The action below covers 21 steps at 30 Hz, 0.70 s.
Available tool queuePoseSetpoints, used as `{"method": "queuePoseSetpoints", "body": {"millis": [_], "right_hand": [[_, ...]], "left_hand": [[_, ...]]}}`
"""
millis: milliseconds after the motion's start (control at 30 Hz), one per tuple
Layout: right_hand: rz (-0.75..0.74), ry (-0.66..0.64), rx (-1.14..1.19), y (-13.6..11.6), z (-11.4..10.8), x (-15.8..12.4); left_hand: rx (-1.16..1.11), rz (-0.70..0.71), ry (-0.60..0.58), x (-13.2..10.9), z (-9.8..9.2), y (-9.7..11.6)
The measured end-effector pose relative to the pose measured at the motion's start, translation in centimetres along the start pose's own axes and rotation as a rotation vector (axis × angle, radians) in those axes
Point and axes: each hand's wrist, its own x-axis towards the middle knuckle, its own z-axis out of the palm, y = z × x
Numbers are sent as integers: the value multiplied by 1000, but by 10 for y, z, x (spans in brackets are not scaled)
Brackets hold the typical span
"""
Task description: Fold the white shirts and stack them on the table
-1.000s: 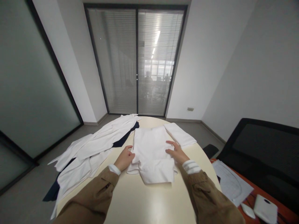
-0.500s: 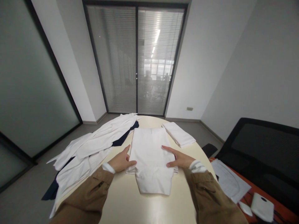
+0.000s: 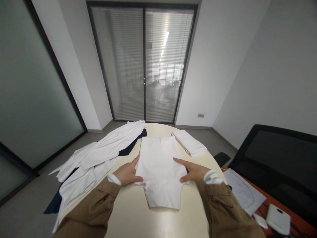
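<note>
A folded white garment point(image 3: 159, 160) lies flat on the round cream table point(image 3: 137, 219), with a narrower flap at its near end. My left hand point(image 3: 128, 172) is at its left side, thumb over the edge and fingers stretched along the border. On the opposite side, my right hand point(image 3: 194, 170) rests with the index finger on the cloth and the thumb near the right edge. Both hands have thumb and fingers spread, and neither grips the fabric. What kind of garment this is, I cannot tell.
Loose white garments point(image 3: 99, 157) and dark navy cloth point(image 3: 130, 148) spread over the table's left side. Another folded white cloth point(image 3: 190, 142) lies at the back right. To the right are a black mesh chair point(image 3: 277, 158), a grey sheet point(image 3: 244, 191) and a white device point(image 3: 278, 218).
Both hands have shifted slightly, with the thumbs lower toward the near end of the garment. My right hand sits a little further right. The garment stays nearly in place.
</note>
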Motion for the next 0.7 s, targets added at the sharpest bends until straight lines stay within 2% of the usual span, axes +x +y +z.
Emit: {"method": "queuePoseSetpoints", "body": {"millis": [167, 333, 467, 567, 700], "right_hand": [[-22, 35, -44, 1, -1, 0], [-52, -75, 131, -3, -2, -8], [-50, -65, 75, -5, -2, -9], [-45, -53, 13, -3, -1, -5], [-39, -7, -71, 0, 0, -1]], "left_hand": [[10, 49, -86, -4, -2, 8], [-76, 89, -189, -3, -2, 2], [-51, 109, -147, -3, 0, 3], [-81, 180, -108, -2, 3, 4], [-166, 245, -147, -2, 6, 7]]}}
